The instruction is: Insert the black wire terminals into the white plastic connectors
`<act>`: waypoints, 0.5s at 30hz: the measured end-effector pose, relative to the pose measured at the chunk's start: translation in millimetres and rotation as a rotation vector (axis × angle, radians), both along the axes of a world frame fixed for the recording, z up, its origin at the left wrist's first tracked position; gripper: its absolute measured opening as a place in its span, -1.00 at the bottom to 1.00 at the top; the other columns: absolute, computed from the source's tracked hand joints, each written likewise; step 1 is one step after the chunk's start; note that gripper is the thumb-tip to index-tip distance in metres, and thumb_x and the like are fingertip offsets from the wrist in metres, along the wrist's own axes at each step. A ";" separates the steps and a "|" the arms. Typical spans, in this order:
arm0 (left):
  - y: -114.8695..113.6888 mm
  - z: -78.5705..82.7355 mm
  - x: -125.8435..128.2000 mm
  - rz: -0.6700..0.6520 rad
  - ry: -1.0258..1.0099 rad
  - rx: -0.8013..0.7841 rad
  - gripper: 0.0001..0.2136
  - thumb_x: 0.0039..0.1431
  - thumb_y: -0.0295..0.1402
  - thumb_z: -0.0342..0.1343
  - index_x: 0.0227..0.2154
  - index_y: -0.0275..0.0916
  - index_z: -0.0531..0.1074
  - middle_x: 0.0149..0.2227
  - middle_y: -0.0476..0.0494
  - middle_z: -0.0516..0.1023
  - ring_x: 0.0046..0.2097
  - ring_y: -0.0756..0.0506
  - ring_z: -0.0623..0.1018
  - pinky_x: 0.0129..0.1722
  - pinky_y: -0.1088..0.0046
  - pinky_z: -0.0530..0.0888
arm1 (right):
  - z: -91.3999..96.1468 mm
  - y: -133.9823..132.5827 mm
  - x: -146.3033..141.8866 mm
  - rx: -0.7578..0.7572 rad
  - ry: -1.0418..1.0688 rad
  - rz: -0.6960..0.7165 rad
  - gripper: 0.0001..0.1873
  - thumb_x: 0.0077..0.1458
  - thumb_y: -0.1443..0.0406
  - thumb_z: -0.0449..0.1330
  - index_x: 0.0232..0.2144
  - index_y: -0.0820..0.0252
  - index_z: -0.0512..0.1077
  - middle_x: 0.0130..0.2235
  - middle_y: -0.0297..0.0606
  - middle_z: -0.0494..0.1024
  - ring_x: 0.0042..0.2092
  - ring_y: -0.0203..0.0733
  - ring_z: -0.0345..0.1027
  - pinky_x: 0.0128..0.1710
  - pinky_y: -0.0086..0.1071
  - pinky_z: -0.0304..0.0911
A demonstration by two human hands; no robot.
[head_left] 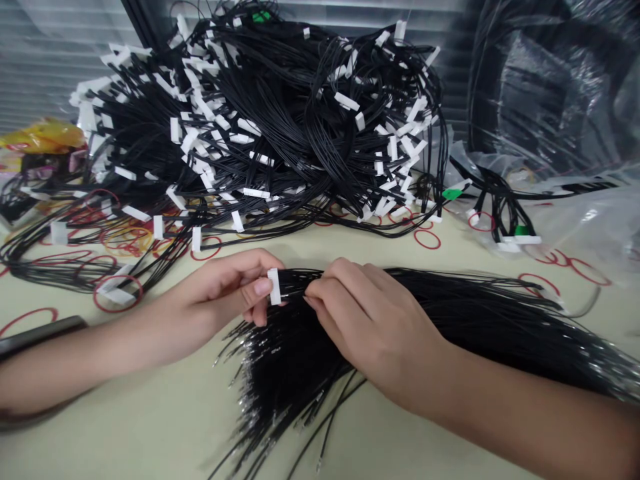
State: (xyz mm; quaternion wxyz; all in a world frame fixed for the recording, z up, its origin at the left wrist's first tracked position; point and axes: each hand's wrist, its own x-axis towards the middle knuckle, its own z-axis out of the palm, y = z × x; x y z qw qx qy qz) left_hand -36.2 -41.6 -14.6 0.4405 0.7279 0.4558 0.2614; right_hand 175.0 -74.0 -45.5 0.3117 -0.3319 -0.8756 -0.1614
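Note:
Between the thumb and fingers of my left hand (235, 287) is a small white connector housing (275, 287), held upright. My right hand (380, 327) is closed just to its right, fingertips pinched on a thin black wire close to the housing; the wire is mostly hidden by the fingers. Under and around my right hand lies a thick bundle of loose black wires (285, 360). Silvery metal terminals tip the wires at the bundle's left end and at its far right end.
Behind my hands rises a large heap of black cables (280, 120) with white connectors. Red rubber bands (427, 239) are scattered across the pale table (150, 427). Clear plastic bags (555, 100) stand at the back right. A yellow packet (45, 137) lies at the far left.

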 end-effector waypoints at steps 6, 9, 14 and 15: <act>0.5 1.6 -6.0 -0.095 -0.047 -0.075 -0.88 0.27 -0.30 0.15 -0.33 -0.21 0.51 -0.55 0.02 0.45 -0.49 -0.01 0.47 -0.48 0.54 0.43 | -1.2 2.1 1.3 -0.063 0.041 0.081 -0.79 0.21 0.56 0.12 -0.39 0.32 0.49 -0.42 -0.20 0.44 -0.43 -0.16 0.23 -0.42 -0.29 0.19; 0.1 2.2 -7.8 -0.137 -0.065 -0.077 -0.91 0.28 -0.39 0.10 -0.31 -0.21 0.50 -0.54 0.05 0.46 -0.49 0.02 0.47 -0.48 0.61 0.41 | -2.2 2.4 1.2 -0.095 0.054 0.091 -0.78 0.22 0.57 0.10 -0.38 0.32 0.48 -0.42 -0.21 0.43 -0.42 -0.17 0.22 -0.41 -0.29 0.17; -4.8 1.1 -8.8 -0.169 -0.018 -0.054 -0.89 0.28 -0.40 0.08 -0.32 -0.19 0.51 -0.49 0.05 0.46 -0.47 0.04 0.48 -0.47 0.65 0.42 | -3.5 -0.3 0.0 -0.089 0.020 0.106 -0.77 0.22 0.56 0.09 -0.41 0.28 0.45 -0.42 -0.24 0.41 -0.43 -0.19 0.20 -0.40 -0.30 0.13; -5.9 0.6 -8.3 -0.173 -0.013 -0.045 -0.89 0.28 -0.40 0.09 -0.34 -0.19 0.51 -0.49 0.05 0.46 -0.47 0.04 0.48 -0.48 0.66 0.42 | -3.7 -0.8 -0.6 -0.071 0.013 0.114 -0.75 0.23 0.55 0.08 -0.42 0.27 0.45 -0.44 -0.26 0.40 -0.44 -0.20 0.18 -0.40 -0.30 0.12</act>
